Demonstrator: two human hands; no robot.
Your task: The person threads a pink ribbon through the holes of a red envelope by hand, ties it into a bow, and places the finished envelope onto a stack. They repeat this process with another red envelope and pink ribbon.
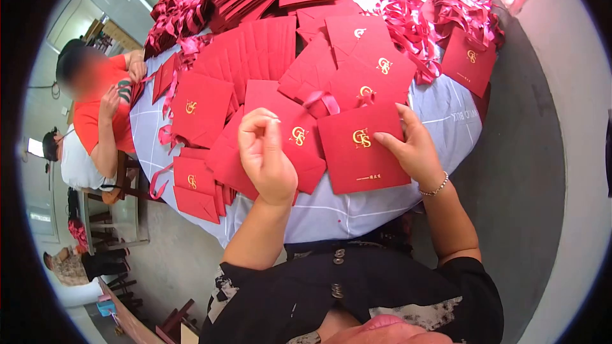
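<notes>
My right hand [417,150] grips a flat red paper gift bag [347,169] at its right edge, thumb on the front. Gold lettering and a small line of print mark this bag. At its top lies a short loop of pink-red ribbon [322,102]. My left hand [268,159] is raised to the left of the bag, apart from it, with fingers curled and thumb pressed in. Whether anything is pinched there I cannot make out. Behind that hand lies another red bag [309,169] with the same gold mark.
More red bags [248,51] lie fanned and stacked across the cloth-covered table [376,199]. Piles of ribbon [408,25] sit at the back right and back left. A co-worker in an orange shirt [89,118] handles a bag at the left. A wall [542,89] runs along the right.
</notes>
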